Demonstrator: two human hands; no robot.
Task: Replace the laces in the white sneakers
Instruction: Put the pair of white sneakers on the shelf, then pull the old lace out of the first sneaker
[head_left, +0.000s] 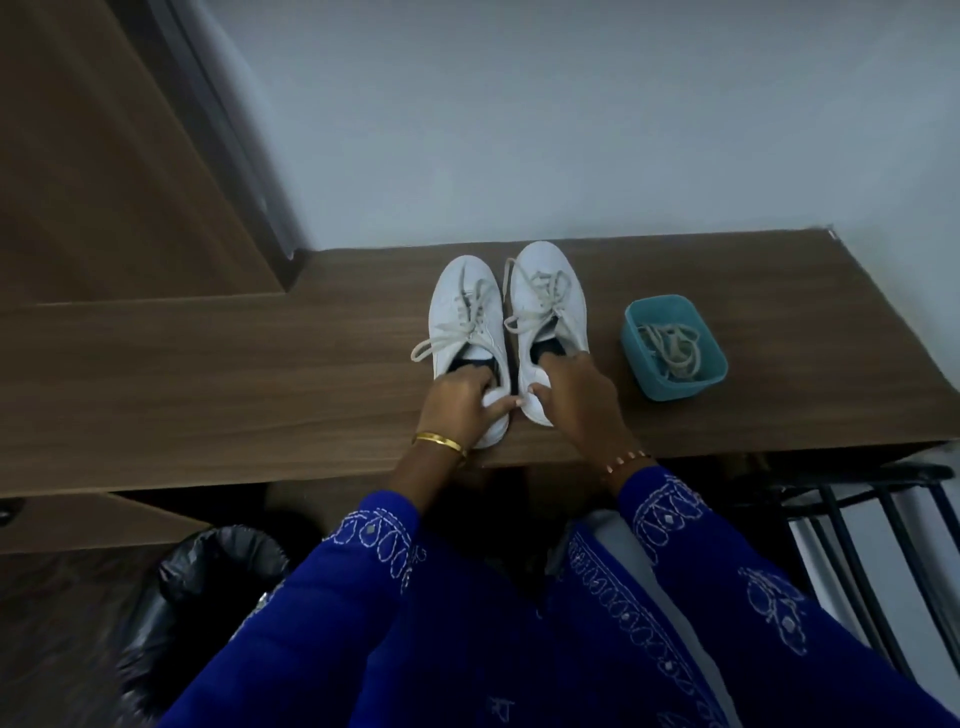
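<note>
Two white sneakers stand side by side on the wooden desk (208, 374), toes toward the wall. The left sneaker (465, 306) and the right sneaker (545, 291) both carry loosely tied pale laces. My left hand (462, 402) grips the left shoe's heel, fingers hooked into its opening and thumb on the back. My right hand (576, 395) grips the right shoe's heel the same way. A teal tub (636, 358) to the right holds a bundle of laces (670, 348).
A wardrobe side panel (104, 156) rises at the left of the desk. Below the desk's front edge are a bin with a black liner (208, 582) at the left and a dark metal rack (872, 525) at the right.
</note>
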